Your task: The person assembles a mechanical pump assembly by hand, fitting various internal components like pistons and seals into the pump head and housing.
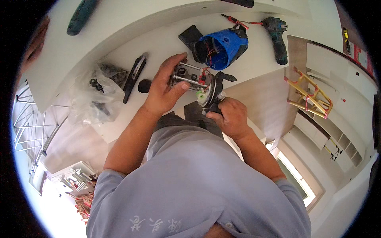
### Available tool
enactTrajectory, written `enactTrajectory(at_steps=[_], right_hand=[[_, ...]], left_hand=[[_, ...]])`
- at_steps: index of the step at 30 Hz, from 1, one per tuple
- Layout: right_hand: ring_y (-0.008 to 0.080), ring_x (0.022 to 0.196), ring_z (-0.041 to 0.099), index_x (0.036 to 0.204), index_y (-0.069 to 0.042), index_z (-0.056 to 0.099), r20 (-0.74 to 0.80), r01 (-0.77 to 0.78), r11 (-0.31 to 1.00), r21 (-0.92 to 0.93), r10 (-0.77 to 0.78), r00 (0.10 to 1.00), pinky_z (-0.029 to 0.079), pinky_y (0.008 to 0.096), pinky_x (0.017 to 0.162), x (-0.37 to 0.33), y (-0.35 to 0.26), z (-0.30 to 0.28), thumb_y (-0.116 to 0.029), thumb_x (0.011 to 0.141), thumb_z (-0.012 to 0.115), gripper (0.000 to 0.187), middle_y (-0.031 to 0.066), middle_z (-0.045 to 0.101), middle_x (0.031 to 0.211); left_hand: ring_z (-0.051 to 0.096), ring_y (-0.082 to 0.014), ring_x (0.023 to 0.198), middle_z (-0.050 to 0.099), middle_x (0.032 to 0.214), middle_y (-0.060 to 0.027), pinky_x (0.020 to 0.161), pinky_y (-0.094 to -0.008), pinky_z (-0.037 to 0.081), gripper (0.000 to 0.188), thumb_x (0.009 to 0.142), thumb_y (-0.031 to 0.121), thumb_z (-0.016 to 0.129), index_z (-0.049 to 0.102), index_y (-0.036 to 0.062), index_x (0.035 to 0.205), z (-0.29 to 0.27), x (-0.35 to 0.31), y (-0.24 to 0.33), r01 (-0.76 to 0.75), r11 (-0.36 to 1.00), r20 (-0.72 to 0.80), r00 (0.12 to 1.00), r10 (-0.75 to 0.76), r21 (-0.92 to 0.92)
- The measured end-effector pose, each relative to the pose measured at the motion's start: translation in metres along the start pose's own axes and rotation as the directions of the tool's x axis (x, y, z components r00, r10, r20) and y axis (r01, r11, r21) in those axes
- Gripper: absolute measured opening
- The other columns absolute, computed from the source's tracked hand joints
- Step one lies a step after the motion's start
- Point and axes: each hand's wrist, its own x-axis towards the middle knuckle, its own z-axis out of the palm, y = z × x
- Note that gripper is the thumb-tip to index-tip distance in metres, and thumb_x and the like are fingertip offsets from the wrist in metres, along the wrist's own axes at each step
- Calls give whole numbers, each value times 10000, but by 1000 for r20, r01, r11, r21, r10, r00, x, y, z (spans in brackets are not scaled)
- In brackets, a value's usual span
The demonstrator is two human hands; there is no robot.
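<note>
Between my hands is the opened inner frame (192, 80) of a device, with metal rods, red wiring and a pale green part beside its round black base (214, 92). My left hand (165, 85) is closed around the rod end of this frame, thumb in front. My right hand (233, 116) has its fingers curled at the base, by a black foot with a silvery knob (222, 95); the fingers hide exactly what they pinch. Another black foot (227, 77) sticks out on the far side. Just beyond lies the hollow blue housing (226, 47), thin wires inside its open mouth.
A cordless driver (276, 39) and a red-handled screwdriver (234, 20) lie at the far right of the white table (166, 43). Left are a black utility knife (135, 77), a round black cap (144, 86) and a clear plastic bag (99, 95) of parts. A yellow stool (308, 93) stands right.
</note>
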Motion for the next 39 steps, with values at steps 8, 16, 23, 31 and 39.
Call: enactTrajectory(at_steps=[8,16,23,31,39], right_hand=[[375,710,627,842,-44,639,53,-119,971,206,110,993,507,470,632,-10,8,4,-488,890,808,477,166,610,789],[225,1048,693,1336,-49,608,408,-517,56,854,546,732,553,405,845,-8,29,9,-611,1086,548,618,122,684,1199],[248,989,744,1433,-55,548,668,-644,-206,737,368,647,594,395,744,21,33,-6,-561,1050,644,641,116,679,1264],[217,907,740,1360,-83,587,774,-705,-323,632,306,554,630,406,693,44,28,-6,-503,1016,720,559,53,703,1094],[251,892,736,1355,-107,581,824,-716,-407,567,262,503,655,455,746,41,27,-6,-445,1027,721,491,81,691,1159]], left_hand=[[697,-296,1086,727,1150,-179,945,-384,550,241,1099,150,574,766,14,1045,26,13,-5,-64,947,-192,973,130,315],[692,-260,1060,726,1160,-183,930,-354,538,264,1107,132,549,751,-9,1011,29,9,-9,-55,964,-262,957,125,261],[686,-248,1087,721,1179,-194,940,-346,529,276,1111,126,530,738,-23,1009,32,5,-11,-48,973,-301,946,116,224],[669,-234,1074,717,1171,-182,947,-341,519,276,1115,136,532,734,-21,1010,35,8,-17,-104,980,-315,936,154,170],[678,-230,1026,716,1171,-170,896,-343,540,287,1120,166,536,734,-3,999,35,9,-20,-125,976,-294,940,174,177]])
